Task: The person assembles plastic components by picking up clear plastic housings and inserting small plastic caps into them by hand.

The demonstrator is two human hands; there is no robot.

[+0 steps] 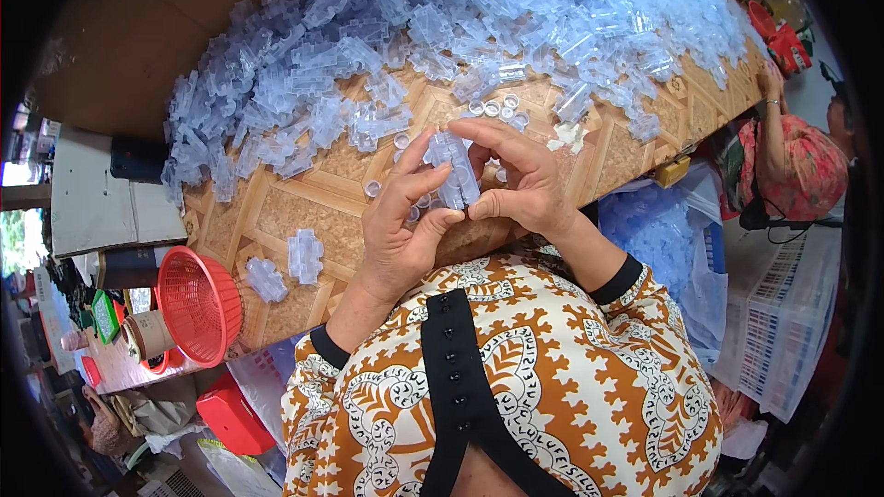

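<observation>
Between my two hands, above the near part of the table, is a clear plastic molded piece [455, 171] with rounded, tube-like sections. My left hand [405, 198] grips its left side with thumb and fingers. From the other side, my right hand [525, 175] pinches it, the thumb low and the index finger along the top. Small white ring-shaped caps [494, 109] lie just beyond my hands, and a few more show around my fingers. Two similar clear pieces [305, 256] rest on the table to the left of my left hand.
A big heap of clear plastic pieces [442, 18] covers the far side of the patterned table [244, 221]. At left stands a red basket [214, 306]. A brass padlock [671, 172] sits at the table's right edge, above a bag of pieces [649, 235]. Another person [792, 161] is at far right.
</observation>
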